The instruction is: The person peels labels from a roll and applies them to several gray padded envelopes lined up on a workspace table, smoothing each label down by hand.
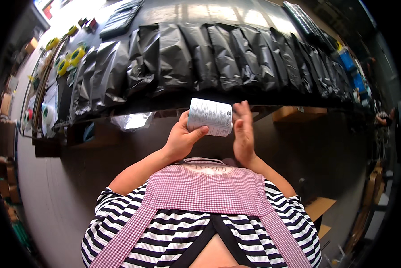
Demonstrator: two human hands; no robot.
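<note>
A white cylindrical container (209,117) with small print on its side lies sideways in my left hand (181,139). The thumb presses on its near side, and the other fingers are hidden behind it. My right hand (243,136) is held up just beside the container's right end, fingers stretched out and slightly blurred, with nothing in it. Whether the fingertips touch the container's end I cannot tell. Beyond both hands, a row of black plastic bags (176,58) hangs along the near edge of the table.
Rolls of yellow tape (69,61) sit on a rack at the left. A dark folded stack (120,20) lies on the grey tabletop (182,11). Blue containers (354,69) stand at the right. Under the table is a cardboard box (294,114); an opened carton (320,209) is at my right.
</note>
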